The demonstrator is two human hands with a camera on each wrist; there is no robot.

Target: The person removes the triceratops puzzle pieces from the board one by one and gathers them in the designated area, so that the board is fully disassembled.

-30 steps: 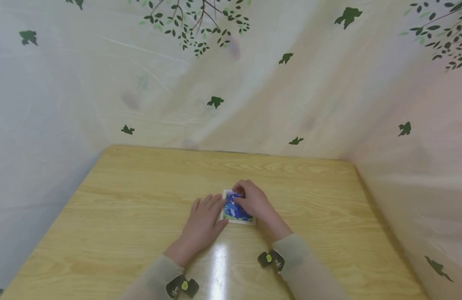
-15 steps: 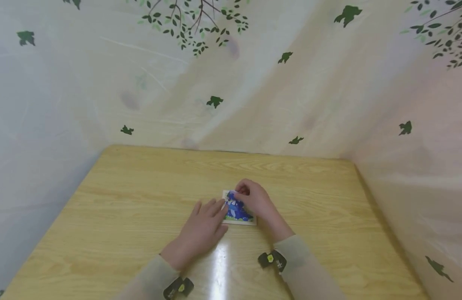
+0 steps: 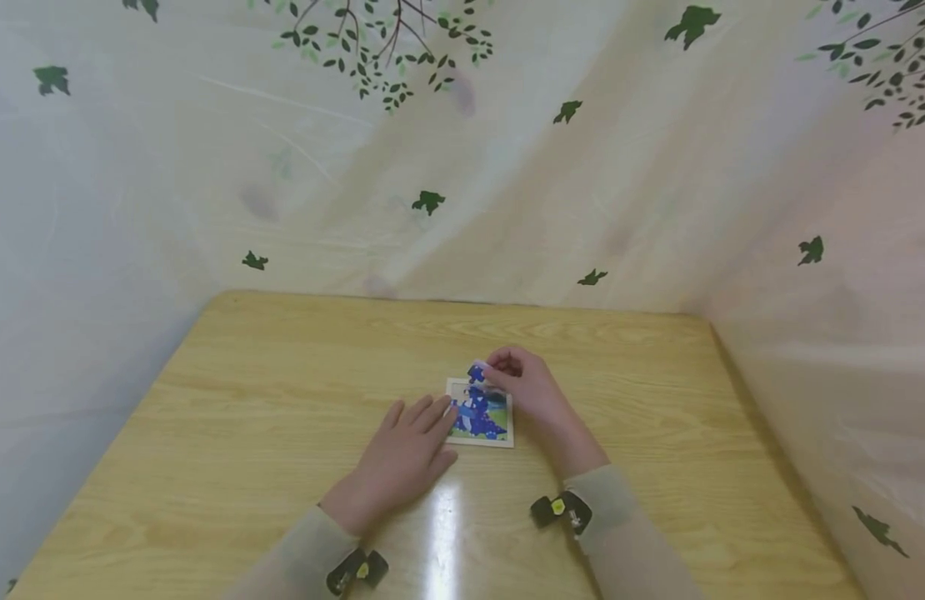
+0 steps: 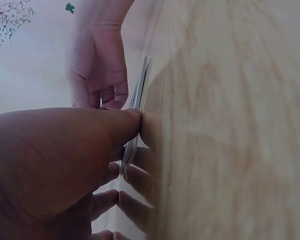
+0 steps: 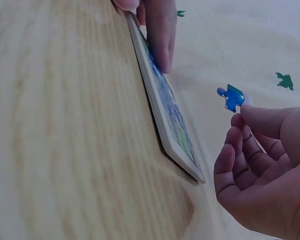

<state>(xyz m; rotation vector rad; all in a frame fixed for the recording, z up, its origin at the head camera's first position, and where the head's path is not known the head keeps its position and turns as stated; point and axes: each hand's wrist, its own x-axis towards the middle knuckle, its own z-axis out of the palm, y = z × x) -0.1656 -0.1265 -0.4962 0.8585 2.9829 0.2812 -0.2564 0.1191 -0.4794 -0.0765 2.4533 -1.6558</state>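
A small framed jigsaw puzzle [image 3: 481, 423] with a blue figure on green lies flat on the table. The right hand [image 3: 533, 390] pinches a blue puzzle piece [image 3: 476, 372] between thumb and fingertips, above the frame's far edge. In the right wrist view that piece [image 5: 232, 97] is held by one side, apart from the frame [image 5: 162, 127], by the right hand [image 5: 270, 160]. The left hand [image 3: 402, 458] rests with spread fingers at the puzzle's left side, some fingertips on it. From the left wrist view, the left thumb [image 4: 125, 122] touches the frame's edge.
The wooden table [image 3: 282, 367] extends around the puzzle on all sides. A pale cloth [image 3: 327, 208] printed with leaves and birds hangs behind the table and along its sides. Dark devices [image 3: 357, 571] are strapped at both wrists.
The right hand has lifted a piece from the puzzle's upper part and moved it up and slightly right, uncovering a bare-looking patch. The left hand has shifted slightly, its fingers still at the left edge.
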